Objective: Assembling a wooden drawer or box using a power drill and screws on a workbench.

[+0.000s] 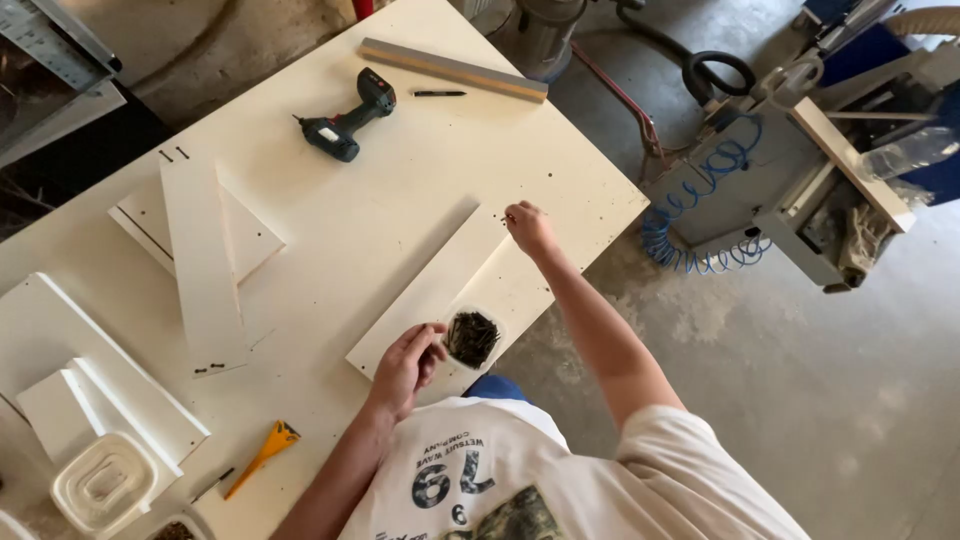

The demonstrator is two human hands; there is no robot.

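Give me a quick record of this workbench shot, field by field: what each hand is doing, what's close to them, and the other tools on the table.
Left hand: at the rim of a small clear tub of dark screws, fingers curled, touching it
Right hand: stretched out, fingertips on the far end of a white panel, beside small dark screws
Surface: large white worktable
Tools: cordless drill, black pen, long straightedge, orange-handled scraper
Other parts: white boards at left, an empty plastic tub
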